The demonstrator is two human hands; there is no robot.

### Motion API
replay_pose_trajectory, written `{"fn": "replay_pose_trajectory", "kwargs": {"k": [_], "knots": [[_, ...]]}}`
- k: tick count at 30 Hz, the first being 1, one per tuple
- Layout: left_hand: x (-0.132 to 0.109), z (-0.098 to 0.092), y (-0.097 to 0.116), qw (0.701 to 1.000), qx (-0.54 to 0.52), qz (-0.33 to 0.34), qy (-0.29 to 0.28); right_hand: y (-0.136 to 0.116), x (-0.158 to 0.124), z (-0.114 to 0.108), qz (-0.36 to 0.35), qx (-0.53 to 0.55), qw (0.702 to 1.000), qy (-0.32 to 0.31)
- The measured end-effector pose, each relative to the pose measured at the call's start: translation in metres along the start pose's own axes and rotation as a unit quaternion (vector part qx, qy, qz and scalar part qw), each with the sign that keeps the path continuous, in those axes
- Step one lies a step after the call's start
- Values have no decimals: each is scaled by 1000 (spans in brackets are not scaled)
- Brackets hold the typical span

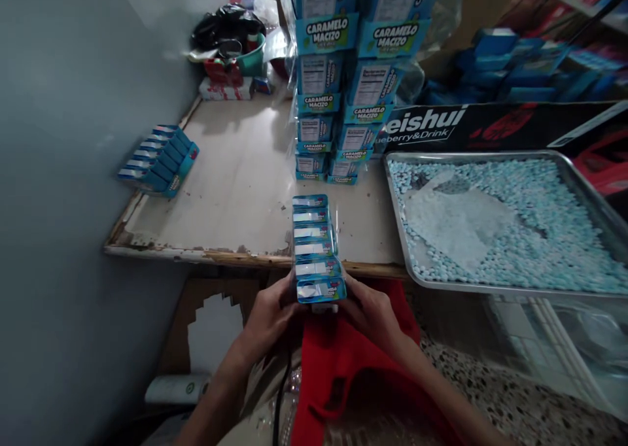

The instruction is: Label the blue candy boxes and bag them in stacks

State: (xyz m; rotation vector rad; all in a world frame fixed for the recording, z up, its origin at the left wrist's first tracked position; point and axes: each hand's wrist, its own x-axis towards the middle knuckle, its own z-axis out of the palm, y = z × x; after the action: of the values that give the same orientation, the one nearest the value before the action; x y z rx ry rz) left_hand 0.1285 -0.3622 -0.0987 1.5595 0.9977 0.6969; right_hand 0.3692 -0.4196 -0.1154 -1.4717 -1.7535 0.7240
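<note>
I saw left hand (269,308) and right hand (370,308) pinching plastic-wrapped blue boxes (311,250) between them, six o'clock, across chipped tabletop (235,184) edge. Grey wall (59,204) stood at nine, box stacks (318,80) at twelve, metal tray (490,287) at three.

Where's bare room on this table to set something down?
The widest bare patch is white tabletop between the blue box display at left and the Caramelo Macizo stacks. A narrower one lies between the wrapped box row, in your left hand and right hand, and the metal tray. The far end is crowded: black bag, green basin.
</note>
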Motion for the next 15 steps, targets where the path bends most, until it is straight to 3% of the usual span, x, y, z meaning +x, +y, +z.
{"fn": "replay_pose_trajectory", "kwargs": {"k": [3,7,15], "knots": [[-2,18,-9,993,86,50,67,-2,4,0,0,-15,1000,20],[-5,36,-24,982,136,78,108,0,6,6,-5,-64,997,33],[-5,41,-28,950,228,136,162,16,3,27,-72,-170,976,114]]}}
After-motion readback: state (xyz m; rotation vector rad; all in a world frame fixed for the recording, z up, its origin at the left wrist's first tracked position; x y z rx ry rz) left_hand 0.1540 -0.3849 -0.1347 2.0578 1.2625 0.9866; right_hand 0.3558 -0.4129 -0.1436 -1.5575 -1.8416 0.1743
